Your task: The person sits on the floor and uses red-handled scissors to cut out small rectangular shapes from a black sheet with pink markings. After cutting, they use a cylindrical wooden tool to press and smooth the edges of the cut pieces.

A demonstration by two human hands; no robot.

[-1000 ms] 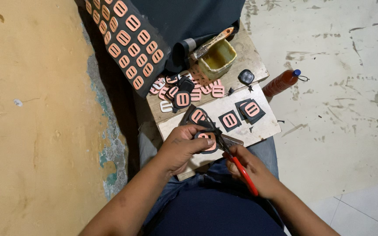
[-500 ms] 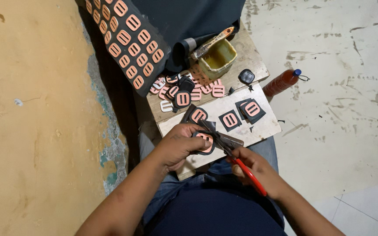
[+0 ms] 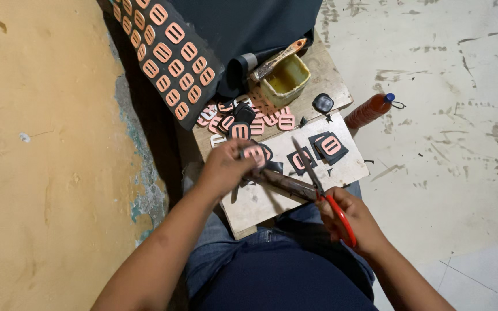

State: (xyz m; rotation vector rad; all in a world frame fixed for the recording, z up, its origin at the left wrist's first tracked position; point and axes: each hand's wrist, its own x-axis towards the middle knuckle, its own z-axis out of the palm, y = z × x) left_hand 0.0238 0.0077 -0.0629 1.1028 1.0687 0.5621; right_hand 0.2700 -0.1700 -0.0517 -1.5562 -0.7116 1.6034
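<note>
My left hand (image 3: 226, 168) is pinching a small pink buckle piece (image 3: 256, 153) stuck on black cloth, holding it up just over the white board (image 3: 341, 167) on my lap. My right hand (image 3: 354, 222) is wrapping its grip tight around the red handles of the scissors (image 3: 312, 184), and the blades are open wide by the piece. More pink pieces are lying on the wooden surface (image 3: 329, 86) near a yellow glue pot (image 3: 286, 78)

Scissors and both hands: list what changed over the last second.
The red-handled scissors in the right hand have opened wide, one blade now swung up over the board. The left hand keeps holding the pink buckle piece. Glue tub, bottle and buckle pile stayed put.
</note>
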